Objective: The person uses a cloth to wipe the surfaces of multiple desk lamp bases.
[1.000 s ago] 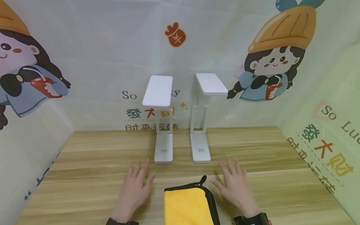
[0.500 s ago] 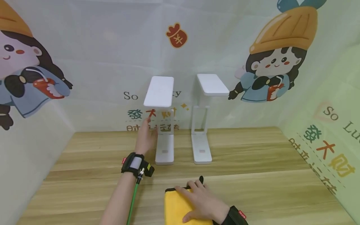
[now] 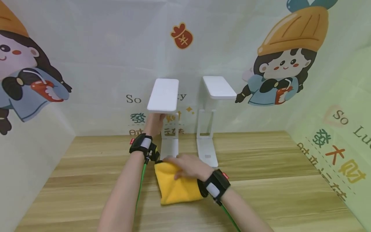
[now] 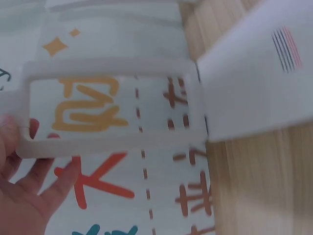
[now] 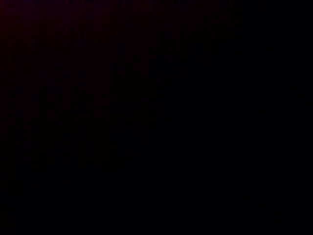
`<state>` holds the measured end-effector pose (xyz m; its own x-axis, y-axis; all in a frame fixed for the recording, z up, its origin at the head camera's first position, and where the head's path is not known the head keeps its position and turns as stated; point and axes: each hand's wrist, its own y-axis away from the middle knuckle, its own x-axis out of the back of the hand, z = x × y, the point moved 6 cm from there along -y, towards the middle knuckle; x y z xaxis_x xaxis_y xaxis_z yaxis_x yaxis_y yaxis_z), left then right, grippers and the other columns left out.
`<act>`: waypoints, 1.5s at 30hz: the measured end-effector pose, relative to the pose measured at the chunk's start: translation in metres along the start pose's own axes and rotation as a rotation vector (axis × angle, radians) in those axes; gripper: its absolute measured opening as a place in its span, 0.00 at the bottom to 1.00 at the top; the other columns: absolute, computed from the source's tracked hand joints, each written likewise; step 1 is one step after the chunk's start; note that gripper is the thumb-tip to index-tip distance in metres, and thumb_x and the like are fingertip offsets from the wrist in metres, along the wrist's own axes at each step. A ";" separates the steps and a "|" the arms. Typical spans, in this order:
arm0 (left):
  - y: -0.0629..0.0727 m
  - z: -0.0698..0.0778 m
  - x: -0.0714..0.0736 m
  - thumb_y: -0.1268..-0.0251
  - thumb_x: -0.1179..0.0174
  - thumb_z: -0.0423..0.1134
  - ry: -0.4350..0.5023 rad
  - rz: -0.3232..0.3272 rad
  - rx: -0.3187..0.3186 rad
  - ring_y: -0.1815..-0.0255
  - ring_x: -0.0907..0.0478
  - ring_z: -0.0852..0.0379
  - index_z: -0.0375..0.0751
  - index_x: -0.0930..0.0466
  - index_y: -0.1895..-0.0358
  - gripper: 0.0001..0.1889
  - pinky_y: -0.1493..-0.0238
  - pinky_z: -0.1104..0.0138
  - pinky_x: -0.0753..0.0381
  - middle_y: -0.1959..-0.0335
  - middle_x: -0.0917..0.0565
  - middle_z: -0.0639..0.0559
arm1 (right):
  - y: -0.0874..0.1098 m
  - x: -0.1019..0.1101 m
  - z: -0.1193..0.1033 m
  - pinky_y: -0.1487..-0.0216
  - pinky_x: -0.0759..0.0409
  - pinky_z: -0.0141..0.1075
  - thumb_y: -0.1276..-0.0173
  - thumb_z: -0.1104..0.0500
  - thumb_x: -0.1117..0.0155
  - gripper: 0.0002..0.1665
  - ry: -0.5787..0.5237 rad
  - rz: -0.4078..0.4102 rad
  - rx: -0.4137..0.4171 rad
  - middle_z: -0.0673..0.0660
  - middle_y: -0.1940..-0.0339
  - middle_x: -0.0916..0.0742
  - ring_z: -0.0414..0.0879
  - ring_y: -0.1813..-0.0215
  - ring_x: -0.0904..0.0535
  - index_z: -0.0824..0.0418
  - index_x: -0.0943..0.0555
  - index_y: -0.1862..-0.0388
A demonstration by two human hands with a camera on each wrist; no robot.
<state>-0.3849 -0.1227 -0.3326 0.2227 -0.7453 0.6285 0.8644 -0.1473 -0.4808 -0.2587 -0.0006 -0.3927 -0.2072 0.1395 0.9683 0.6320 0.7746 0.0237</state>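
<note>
Two white folding stands, each with a flat top panel, an open frame and a flat base, stand upright side by side. My left hand (image 3: pixel 155 123) reaches behind the left stand (image 3: pixel 163 94). In the left wrist view, fingers and thumb of the left hand (image 4: pixel 29 188) grip the top end of that stand's frame (image 4: pixel 112 66). My right hand (image 3: pixel 191 166) holds a folded yellow cloth (image 3: pixel 175 190) with black edging. The cloth lies against the front end of the left stand's base and hides it. The right wrist view is almost wholly black.
The right stand (image 3: pixel 219 87) is just right of the left one, close to my right hand. Everything rests on a wood-grain table (image 3: pixel 278 199). A printed cloth backdrop (image 3: pixel 127 48) rises behind the table and along both sides.
My left hand has gone forward from the table to the left stand's frame and taken hold. My right hand has moved onto the yellow cloth and brought it forward to the stand's base.
</note>
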 end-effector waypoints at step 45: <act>-0.006 -0.007 -0.005 0.30 0.50 0.31 -0.038 -0.036 0.128 0.56 0.23 0.44 0.33 0.30 0.43 0.14 0.54 0.54 0.22 0.53 0.21 0.37 | -0.079 -0.034 0.029 0.28 0.39 0.50 0.26 0.37 0.61 0.33 0.124 0.066 -0.401 0.57 0.24 0.38 0.51 0.23 0.44 0.45 0.40 0.26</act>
<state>-0.3945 -0.1223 -0.3373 0.2051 -0.7155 0.6679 0.9222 -0.0874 -0.3768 -0.3229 -0.0487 -0.4349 -0.0803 0.0863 0.9930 0.8866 0.4614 0.0316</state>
